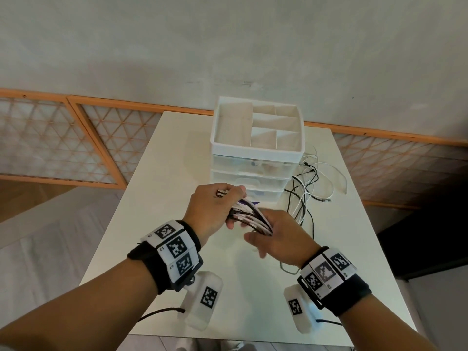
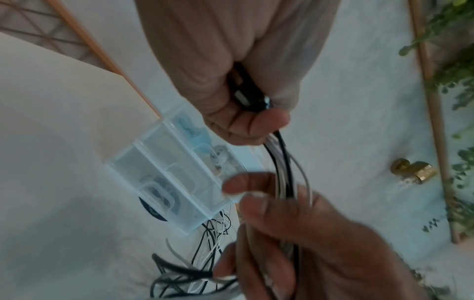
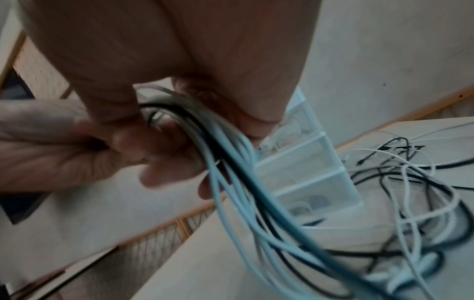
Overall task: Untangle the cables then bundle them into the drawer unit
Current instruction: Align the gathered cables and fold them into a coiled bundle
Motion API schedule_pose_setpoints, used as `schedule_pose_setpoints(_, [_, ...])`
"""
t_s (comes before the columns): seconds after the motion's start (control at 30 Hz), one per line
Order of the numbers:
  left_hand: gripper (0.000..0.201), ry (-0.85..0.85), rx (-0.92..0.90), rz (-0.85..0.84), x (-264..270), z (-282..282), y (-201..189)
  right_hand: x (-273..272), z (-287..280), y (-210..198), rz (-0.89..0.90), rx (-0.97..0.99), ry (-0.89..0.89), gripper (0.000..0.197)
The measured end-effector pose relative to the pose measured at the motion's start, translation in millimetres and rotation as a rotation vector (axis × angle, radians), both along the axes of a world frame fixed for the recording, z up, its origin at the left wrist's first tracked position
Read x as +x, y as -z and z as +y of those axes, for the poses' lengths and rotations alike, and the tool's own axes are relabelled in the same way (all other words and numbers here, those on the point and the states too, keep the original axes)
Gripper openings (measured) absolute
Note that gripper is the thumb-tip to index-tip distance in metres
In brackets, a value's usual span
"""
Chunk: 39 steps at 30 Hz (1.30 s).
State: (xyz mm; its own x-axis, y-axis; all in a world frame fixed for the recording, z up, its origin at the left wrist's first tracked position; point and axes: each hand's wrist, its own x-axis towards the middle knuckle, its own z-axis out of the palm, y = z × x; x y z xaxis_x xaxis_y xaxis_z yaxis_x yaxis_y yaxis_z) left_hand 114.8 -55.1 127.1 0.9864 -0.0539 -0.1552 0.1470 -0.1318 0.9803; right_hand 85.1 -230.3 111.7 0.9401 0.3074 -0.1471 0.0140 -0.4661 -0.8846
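Left hand (image 1: pixel 212 209) and right hand (image 1: pixel 276 236) both grip cables (image 1: pixel 249 215) over white table (image 1: pixel 152 198) by grey wall (image 1: pixel 177 46).

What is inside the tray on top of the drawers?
The top tray of the drawer unit shows only bare white compartments; nothing lies in those in view. Its front wall hides the nearest strip of floor.

White rectangular table (image 1: pixel 141 193) with a smooth matt top. Toward its far edge stands a white plastic drawer unit (image 1: pixel 255 171), three translucent drawers stacked under an open compartmented tray. Just right of the unit, a loose tangle of thin black and white cables (image 1: pixel 307 188) sprawls on the tabletop.
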Motion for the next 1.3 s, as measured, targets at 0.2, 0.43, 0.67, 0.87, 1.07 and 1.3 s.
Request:
schedule_pose_setpoints(0.2, [0.042, 0.179, 0.492, 0.043, 9.0, 25.1, 5.9, 2.9, -1.3, 11.0, -0.044, -0.061, 0.082, 0.018])
schedule_pose_setpoints(0.43, [0.069, 0.407, 0.545, -0.343, -6.4, -14.5, -19.7, 12.4, 22.7, -13.2, -0.461, -0.144, -0.101, 0.016])
schedule_pose_setpoints(0.67, [0.065, 0.343, 0.618, -0.208, 9.2, 4.9, -20.9, 16.2, 2.9, -9.6, -0.201, 0.158, 0.049, 0.024])
schedule_pose_setpoints(0.87, [0.064, 0.303, 0.558, -0.038, 15.6, 29.2, -36.2, 20.5, -29.1, 2.3, -0.147, 0.036, 0.136, 0.019])
schedule_pose_setpoints(1.07, [0.059, 0.364, 0.626, -0.043, 13.1, 18.3, -34.2, 17.3, 0.8, -20.3, -0.197, 0.122, 0.042, 0.016])
schedule_pose_setpoints(1.3, [0.050, 0.360, 0.603, 0.021, 8.3, 16.0, -28.9, 20.8, 11.4, -15.3, -0.415, -0.103, 0.027, 0.014])
